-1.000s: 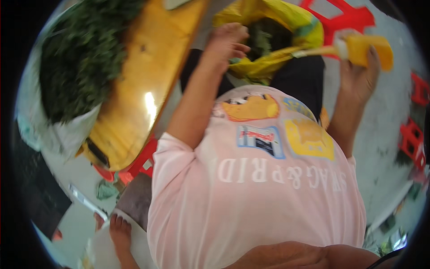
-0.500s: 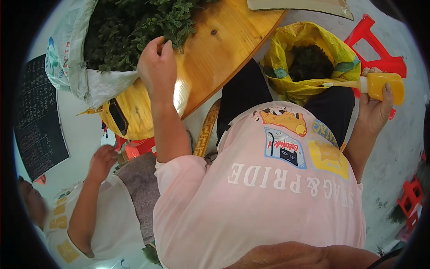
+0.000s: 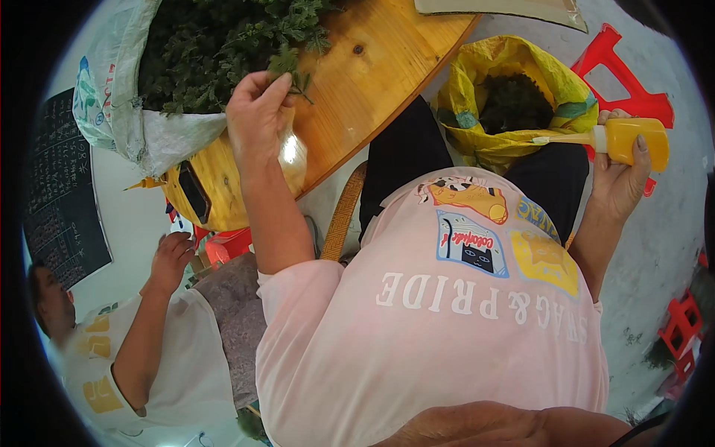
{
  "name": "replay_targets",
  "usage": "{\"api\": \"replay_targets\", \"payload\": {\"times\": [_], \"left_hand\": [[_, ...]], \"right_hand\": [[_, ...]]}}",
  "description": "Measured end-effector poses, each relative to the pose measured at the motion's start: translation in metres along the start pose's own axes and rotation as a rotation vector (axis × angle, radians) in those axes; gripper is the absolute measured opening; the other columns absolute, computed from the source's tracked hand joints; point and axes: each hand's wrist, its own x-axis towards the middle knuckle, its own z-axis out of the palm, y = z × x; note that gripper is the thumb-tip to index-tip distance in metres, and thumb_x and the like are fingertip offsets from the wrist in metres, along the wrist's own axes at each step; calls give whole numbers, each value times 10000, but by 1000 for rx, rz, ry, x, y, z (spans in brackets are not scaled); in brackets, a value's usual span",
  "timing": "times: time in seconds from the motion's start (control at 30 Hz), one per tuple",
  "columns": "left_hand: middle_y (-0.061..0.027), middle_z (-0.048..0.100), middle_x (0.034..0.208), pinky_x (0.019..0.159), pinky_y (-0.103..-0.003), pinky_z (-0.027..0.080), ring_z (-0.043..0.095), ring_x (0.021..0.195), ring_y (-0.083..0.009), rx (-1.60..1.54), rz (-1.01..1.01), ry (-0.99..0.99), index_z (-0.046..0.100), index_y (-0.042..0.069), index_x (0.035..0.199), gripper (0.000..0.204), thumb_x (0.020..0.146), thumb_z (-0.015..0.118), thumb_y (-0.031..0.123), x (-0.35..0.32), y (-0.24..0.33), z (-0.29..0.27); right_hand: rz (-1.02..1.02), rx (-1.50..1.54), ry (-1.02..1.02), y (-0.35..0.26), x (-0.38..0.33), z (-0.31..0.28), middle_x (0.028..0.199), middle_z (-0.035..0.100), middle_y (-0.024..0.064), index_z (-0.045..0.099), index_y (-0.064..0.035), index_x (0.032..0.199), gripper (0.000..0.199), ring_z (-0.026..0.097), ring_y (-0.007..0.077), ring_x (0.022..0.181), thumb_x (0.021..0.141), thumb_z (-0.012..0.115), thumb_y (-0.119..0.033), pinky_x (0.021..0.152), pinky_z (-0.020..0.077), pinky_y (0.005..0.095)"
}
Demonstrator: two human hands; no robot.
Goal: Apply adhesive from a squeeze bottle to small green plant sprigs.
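My left hand [image 3: 258, 113] is over the wooden table at the edge of an opened white woven sack, thumb and fingers closed on a small green leafy sprig [image 3: 287, 61]. The sprig's thin stem end points down to the right. Dark green sprigs [image 3: 212, 63] fill the sack [image 3: 179, 130] beside that hand. Out to the right, my right hand [image 3: 620, 175] is wrapped round a yellow squeeze bottle [image 3: 642, 143]. The bottle lies sideways, its long pale nozzle pointing left, near the rim of a yellow sack.
The yellow sack [image 3: 465, 71], with dark green sprigs inside, stands beyond my legs. The wooden table [image 3: 365, 93] carries a dark phone-like object [image 3: 195, 192] and a piece of cardboard [image 3: 506, 9]. A red stool [image 3: 625, 78] is at far right. Another person [image 3: 156, 350] sits at left.
My left hand has pulled back slightly from the pile, and a separate sprig now shows between its fingers. My right hand and the bottle have barely moved.
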Motion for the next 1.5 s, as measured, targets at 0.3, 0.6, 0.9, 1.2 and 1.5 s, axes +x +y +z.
{"api": "replay_targets", "payload": {"times": [0.3,0.6,0.9,1.2,1.5], "left_hand": [[-63,626,811,387,-174,349,570,567,-136,-497,-25,-108,552,47,934,144,820,624,-4,-21,-12,-3],[-133,665,870,529,-280,556,677,751,-239,-865,-290,-508,605,2,959,105,860,570,14,-60,-3,75],[-87,615,738,434,-231,410,564,615,-152,-744,-432,-552,595,14,937,125,820,638,25,-92,0,114],[-156,653,828,527,-261,548,660,661,-204,-677,-507,-646,589,-48,970,167,816,632,3,-105,-3,138],[-159,652,825,524,-262,555,665,660,-212,-603,-499,-629,581,-51,969,159,823,622,-4,-111,-3,152]], "right_hand": [[31,-30,-25,3,1,6,977,592,174,532,-37,1042,328,596,276,954,788,680,-182,472,469,190],[35,223,-225,-8,-4,13,1028,548,190,528,1,1046,321,553,311,983,814,627,-198,820,487,360],[24,325,-311,-20,-4,22,1023,519,170,558,8,1067,428,472,291,998,765,687,-267,534,504,212],[-244,269,-43,5,-16,50,1153,558,104,500,-53,1193,385,559,247,1015,927,452,-326,829,480,388],[-23,231,-156,11,-12,33,1230,519,97,459,-75,1251,403,511,277,1114,915,487,-296,886,462,442]]}}
